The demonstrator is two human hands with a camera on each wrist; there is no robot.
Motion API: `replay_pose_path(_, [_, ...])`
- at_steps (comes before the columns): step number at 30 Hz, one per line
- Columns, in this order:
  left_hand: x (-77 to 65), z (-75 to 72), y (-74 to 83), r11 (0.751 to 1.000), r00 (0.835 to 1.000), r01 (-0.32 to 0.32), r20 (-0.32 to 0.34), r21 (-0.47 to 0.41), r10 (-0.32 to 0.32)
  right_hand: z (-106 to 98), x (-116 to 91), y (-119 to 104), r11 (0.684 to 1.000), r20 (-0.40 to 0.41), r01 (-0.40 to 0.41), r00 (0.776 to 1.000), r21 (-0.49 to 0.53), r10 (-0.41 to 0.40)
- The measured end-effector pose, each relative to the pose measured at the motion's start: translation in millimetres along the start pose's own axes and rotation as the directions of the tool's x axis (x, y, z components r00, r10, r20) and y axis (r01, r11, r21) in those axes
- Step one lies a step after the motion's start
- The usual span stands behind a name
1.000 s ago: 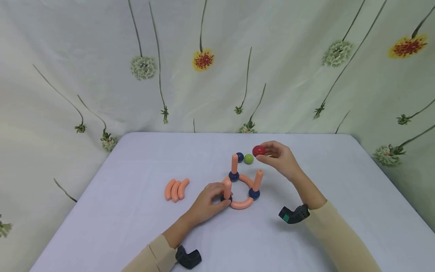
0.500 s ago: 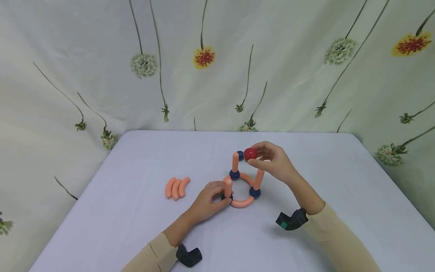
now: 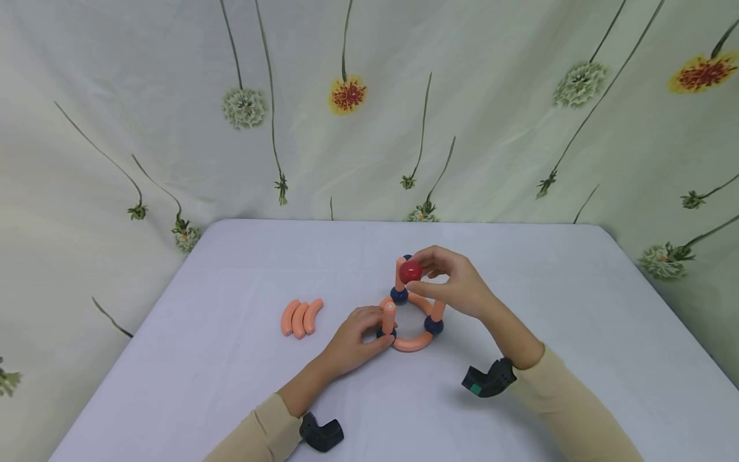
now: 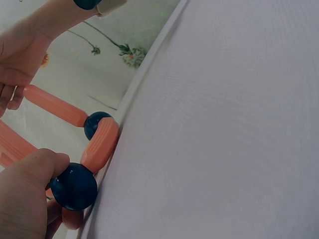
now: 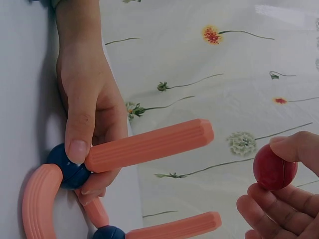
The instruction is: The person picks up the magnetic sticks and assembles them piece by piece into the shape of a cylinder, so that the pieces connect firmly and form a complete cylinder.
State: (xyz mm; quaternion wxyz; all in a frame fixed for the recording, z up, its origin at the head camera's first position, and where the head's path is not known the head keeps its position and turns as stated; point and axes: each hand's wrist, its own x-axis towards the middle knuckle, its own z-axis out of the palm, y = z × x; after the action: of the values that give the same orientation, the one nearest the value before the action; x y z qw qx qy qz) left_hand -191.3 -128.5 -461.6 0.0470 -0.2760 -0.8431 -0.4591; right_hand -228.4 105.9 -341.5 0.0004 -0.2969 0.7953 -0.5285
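My left hand [image 3: 353, 341] holds a dark blue ball [image 4: 75, 186] at the near left corner of a ring on the table. The ring joins curved orange rods [image 3: 412, 344] with blue balls, among them one at the right [image 3: 434, 325] and one at the back [image 3: 399, 295]. A straight orange rod [image 5: 152, 145] stands up from each of the three balls. My right hand [image 3: 458, 282] pinches a glossy red ball [image 3: 410, 271] between thumb and fingers. In the head view, the red ball is raised beside the top of the back upright rod [image 3: 399, 276].
Several loose curved orange rods [image 3: 301, 319] lie side by side left of the ring. Behind the back rod, another blue ball [image 3: 407, 257] peeks out. A white cloth [image 3: 231, 385] covers the table, and a flower-printed curtain [image 3: 491, 128] hangs behind it.
My right hand has carried the red ball left and slightly nearer, towards the back upright rod. It now hides the green ball. The left hand has stayed on its blue ball.
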Motion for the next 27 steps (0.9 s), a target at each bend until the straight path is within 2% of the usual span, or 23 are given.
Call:
replay_pose_path(12, [-0.1,-1.2,3.0,1.000,1.000,-0.008,-0.001,-0.013,0.007,10,-3,-7,1.000,0.034,0.022,0.999,0.002,-0.022])
replay_pose_path(18, [0.3,-0.3,-0.4,1.000,1.000,-0.019,0.008,-0.012,0.019,15,-7,-12,0.996,0.052,0.082,0.995,-0.044,-0.080])
replay_pose_path(22, [-0.2,-0.2,-2.2,1.000,1.000,0.004,0.016,-0.011,-0.003,20,-9,-15,0.987,0.078,0.134,0.989,-0.088,-0.127])
replay_pose_path(27, [-0.4,-0.8,-1.5,0.999,0.999,0.032,0.024,-0.003,-0.032,23,-10,-14,0.985,0.096,0.138,0.987,-0.102,-0.129])
